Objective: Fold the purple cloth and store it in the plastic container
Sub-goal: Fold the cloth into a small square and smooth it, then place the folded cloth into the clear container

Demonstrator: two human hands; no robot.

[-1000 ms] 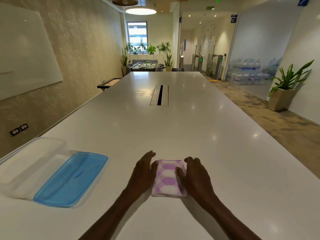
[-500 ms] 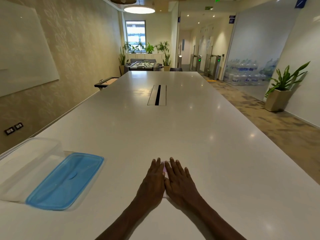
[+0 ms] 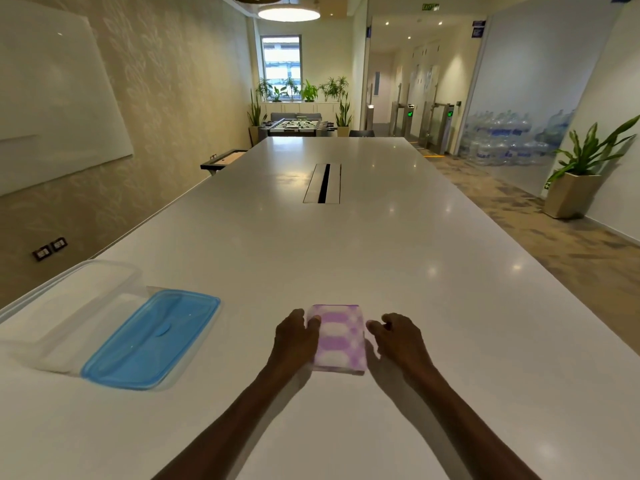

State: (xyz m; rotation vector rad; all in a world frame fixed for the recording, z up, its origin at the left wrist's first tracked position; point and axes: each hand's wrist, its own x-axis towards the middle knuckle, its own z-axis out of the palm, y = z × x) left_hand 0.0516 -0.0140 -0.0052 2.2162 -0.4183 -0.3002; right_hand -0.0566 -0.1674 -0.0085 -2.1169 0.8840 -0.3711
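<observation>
Both hands have parted since half a second ago, when they lay flat side by side covering the cloth; now the purple-and-white checked cloth (image 3: 340, 337), folded into a small thick rectangle, shows again between them on the long white table (image 3: 346, 244).

Left hand (image 3: 294, 341) rests against the cloth's left edge, fingertips touching its near-left top; fingers gently bent, whether they grip it cannot be told. Right hand (image 3: 398, 341) sits just beside the cloth's right edge, fingers loosely curled, holding nothing; contact uncertain.

Clear rectangular plastic container (image 3: 65, 317) stands well to the left of the cloth, open, nothing visible inside. Blue translucent plastic lid (image 3: 152, 337) lies flat between container and cloth, touching or overlapping the container's near-right side.

Progress, as judged: folding looks finished, pressing done. Left to do: lift the cloth, carry it left past the lid, set it in the container. Closing the lid may follow.
</observation>
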